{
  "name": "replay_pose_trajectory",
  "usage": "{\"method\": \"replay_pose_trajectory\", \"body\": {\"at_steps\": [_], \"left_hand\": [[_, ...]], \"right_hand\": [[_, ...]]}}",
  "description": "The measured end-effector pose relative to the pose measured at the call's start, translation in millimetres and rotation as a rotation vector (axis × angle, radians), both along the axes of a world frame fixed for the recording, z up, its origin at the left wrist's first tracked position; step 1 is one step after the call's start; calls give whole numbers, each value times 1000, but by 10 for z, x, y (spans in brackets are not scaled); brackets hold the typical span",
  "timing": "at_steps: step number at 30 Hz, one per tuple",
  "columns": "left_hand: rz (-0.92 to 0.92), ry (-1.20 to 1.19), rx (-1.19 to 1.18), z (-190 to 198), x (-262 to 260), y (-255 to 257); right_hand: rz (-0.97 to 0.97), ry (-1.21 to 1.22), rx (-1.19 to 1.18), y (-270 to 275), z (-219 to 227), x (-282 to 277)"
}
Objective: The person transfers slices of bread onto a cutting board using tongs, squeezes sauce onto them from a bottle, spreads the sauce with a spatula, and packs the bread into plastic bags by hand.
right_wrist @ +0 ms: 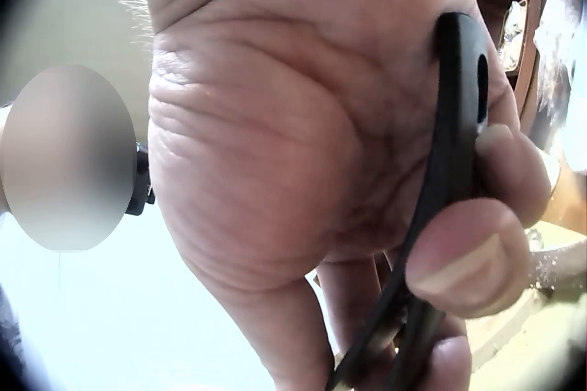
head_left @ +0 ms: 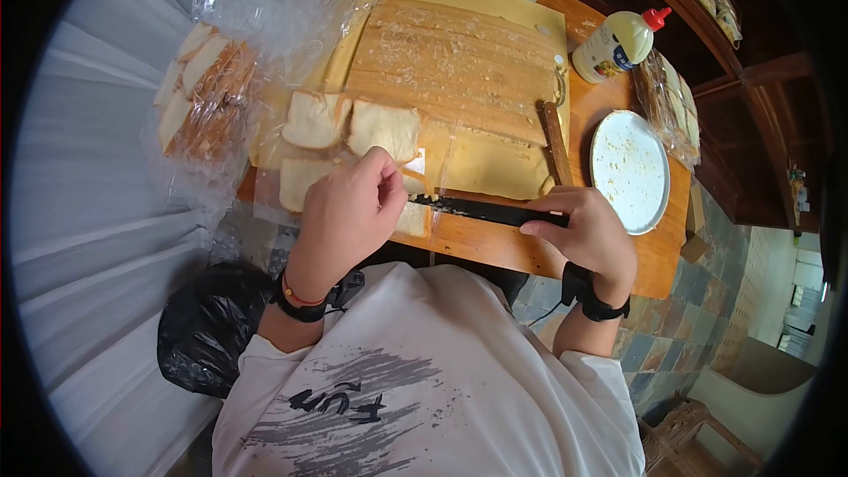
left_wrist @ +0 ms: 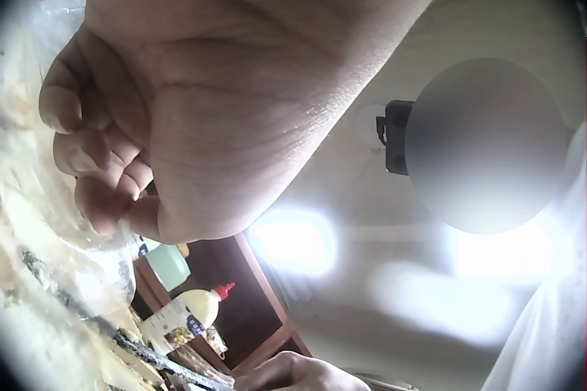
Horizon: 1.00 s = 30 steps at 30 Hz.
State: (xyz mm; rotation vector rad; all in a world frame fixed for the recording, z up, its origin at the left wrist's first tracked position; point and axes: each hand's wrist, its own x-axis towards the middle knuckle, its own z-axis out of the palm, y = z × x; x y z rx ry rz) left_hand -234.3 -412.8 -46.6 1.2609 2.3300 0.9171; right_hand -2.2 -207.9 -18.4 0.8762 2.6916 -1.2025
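Note:
My left hand [head_left: 349, 208] is over the near bread slices, its thumb and fingertips pinched together. In the left wrist view, clear plastic film [left_wrist: 105, 267] reaches up to the curled fingertips of that hand [left_wrist: 193, 107]. My right hand [head_left: 587, 234] grips the handle of a black utensil [head_left: 490, 210]. Its crumb-smeared end points left, close beside my left fingertips. The right wrist view shows the fingers and thumb of this hand [right_wrist: 275, 143] around the black handle [right_wrist: 449, 134]. White bread slices [head_left: 384, 128] lie on plastic, one partly hidden under my left hand.
A crumb-covered wooden board [head_left: 450, 62] lies beyond the slices, with a brown-handled knife [head_left: 555, 141] at its right. Farther right are a white plate [head_left: 629, 172], a red-capped bottle [head_left: 614, 46] and bagged bread [head_left: 667, 106]. More bagged bread [head_left: 208, 93] is at left.

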Motion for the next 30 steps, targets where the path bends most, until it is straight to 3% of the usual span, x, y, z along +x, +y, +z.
{"method": "replay_pose_trajectory", "body": {"at_steps": [12, 15, 21, 30], "left_hand": [[-10, 9, 3, -6, 19, 24], [-13, 8, 0, -11, 14, 26], [-18, 11, -8, -31, 1, 26], [-15, -4, -34, -20, -10, 22]], "right_hand": [[69, 109, -114, -105, -286, -254], [69, 148, -52, -110, -403, -240], [34, 37, 7, -75, -193, -156], [-20, 84, 47, 80, 58, 29]]}}
